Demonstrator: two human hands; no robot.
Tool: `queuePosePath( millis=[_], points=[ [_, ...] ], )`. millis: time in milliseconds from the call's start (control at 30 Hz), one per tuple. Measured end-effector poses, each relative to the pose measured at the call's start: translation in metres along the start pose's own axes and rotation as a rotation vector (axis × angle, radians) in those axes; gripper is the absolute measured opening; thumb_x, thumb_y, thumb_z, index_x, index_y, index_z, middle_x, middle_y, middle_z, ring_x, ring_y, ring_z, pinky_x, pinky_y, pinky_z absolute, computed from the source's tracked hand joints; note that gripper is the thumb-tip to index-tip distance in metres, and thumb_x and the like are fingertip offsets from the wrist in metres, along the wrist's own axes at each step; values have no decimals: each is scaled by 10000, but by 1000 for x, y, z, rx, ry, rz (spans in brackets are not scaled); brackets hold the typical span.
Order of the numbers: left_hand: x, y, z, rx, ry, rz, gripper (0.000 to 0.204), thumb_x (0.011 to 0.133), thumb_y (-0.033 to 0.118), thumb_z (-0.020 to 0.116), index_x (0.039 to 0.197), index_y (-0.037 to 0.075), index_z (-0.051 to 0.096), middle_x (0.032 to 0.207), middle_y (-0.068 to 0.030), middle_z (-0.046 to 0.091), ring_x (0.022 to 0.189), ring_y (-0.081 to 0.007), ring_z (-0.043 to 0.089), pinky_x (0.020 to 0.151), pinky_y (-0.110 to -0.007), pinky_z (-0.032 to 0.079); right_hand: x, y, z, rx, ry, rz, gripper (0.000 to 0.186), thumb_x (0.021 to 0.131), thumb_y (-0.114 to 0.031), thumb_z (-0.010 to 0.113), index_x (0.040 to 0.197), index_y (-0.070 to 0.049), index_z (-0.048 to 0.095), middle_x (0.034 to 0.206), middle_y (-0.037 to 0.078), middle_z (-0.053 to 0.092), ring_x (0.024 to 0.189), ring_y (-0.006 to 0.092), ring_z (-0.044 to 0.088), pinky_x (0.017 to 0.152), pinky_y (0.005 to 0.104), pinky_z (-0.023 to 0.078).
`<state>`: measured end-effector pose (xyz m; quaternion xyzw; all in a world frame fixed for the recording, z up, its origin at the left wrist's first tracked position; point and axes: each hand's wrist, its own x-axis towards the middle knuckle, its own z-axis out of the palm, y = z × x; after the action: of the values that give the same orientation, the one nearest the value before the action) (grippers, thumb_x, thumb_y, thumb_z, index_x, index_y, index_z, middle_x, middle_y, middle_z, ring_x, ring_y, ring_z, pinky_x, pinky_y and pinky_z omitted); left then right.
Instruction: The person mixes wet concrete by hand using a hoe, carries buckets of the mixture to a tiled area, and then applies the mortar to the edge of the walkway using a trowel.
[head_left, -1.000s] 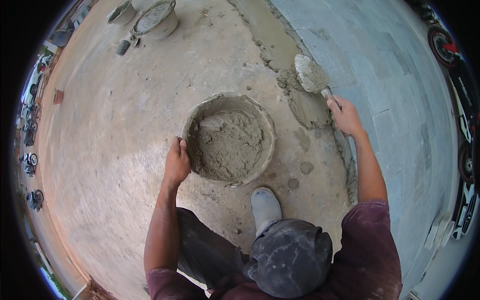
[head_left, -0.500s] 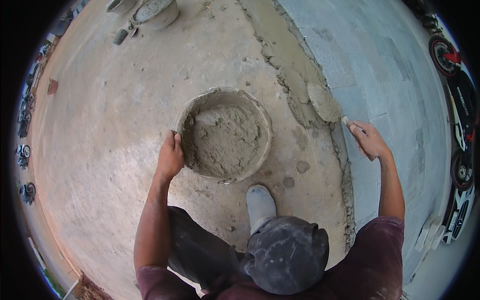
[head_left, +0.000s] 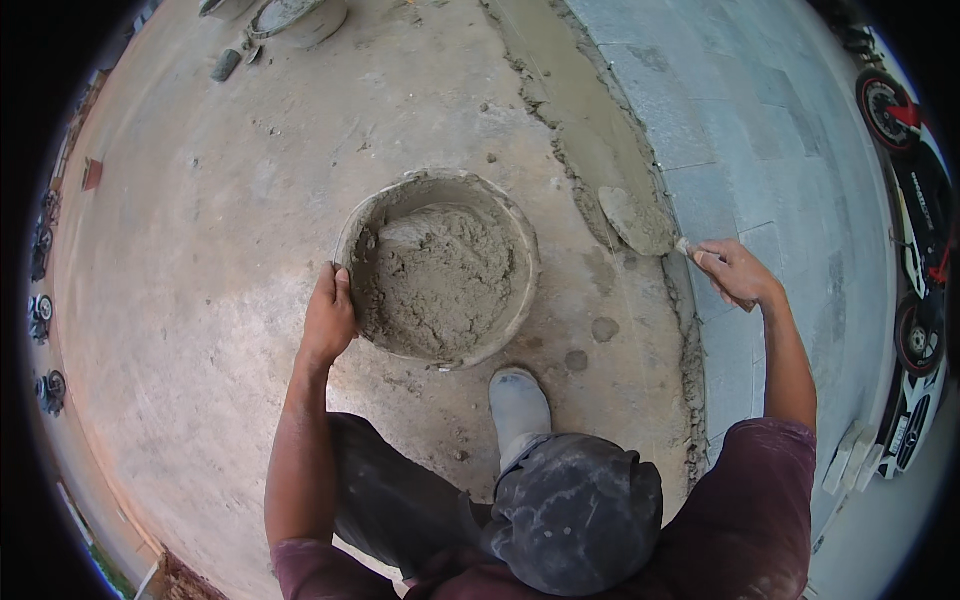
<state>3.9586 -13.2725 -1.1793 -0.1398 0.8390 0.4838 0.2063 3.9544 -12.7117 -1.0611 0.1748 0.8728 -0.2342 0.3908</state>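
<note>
My left hand (head_left: 330, 305) grips the left rim of a round bucket (head_left: 526, 290), which holds lumpy grey wet mortar (head_left: 440, 280). My right hand (head_left: 735, 275) is closed around the handle of a trowel (head_left: 640, 220), whose rounded, mortar-coated blade lies against the strip of wet mortar (head_left: 570, 100) along the edge of the grey paving slabs (head_left: 700, 120). The slabs lie to the right of that strip, rough concrete (head_left: 210, 250) to its left. My grey boot (head_left: 520, 405) stands just below the bucket.
Two more mortar buckets (head_left: 305, 20) stand at the upper left beside a small dark cylindrical object (head_left: 226, 66). A small reddish pot (head_left: 92, 173) is farther left. Motorbikes (head_left: 50, 390) line the left rim. A red-and-black motorbike (head_left: 915, 220) and a white car (head_left: 910, 430) are at the right.
My right hand has moved down and to the right with the trowel, bringing the blade lower on the mortar strip. My left hand and the bucket appear slightly further left in view.
</note>
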Motion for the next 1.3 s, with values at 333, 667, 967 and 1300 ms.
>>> queuePosePath(
  millis=[333,667,967,1300],
  points=[
    [14,3,10,-20,-24,15,299,1130,322,365,1059,51,467,728,-76,536,513,-169,540,469,-327,468,62,-20,-2,215,206,-139,454,1070,-413,475,1295,-56,639,634,-6,476,463,105,500,387,311,393],
    [8,-1,5,-15,-37,-34,291,1130,309,364,1118,44,482,732,-69,550,512,-161,552,458,-315,466,-61,61,68,176,70,93,444,1065,-386,520,1306,-33,640,628,19,498,489,109,506,447,316,431],
    [2,-7,-10,-14,-36,-9,275,1129,304,355,1086,59,472,755,-78,545,517,-167,554,438,-318,472,0,13,65,430,229,-116,438,1061,-408,530,1296,-52,632,675,13,514,501,107,515,452,305,423],
    [17,-2,15,-41,-47,-3,276,1127,295,360,1073,48,472,733,-77,542,504,-164,547,447,-323,468,64,-29,23,117,180,-95,365,1056,-382,507,976,-38,598,625,39,494,483,125,510,414,356,404]
  ],
)
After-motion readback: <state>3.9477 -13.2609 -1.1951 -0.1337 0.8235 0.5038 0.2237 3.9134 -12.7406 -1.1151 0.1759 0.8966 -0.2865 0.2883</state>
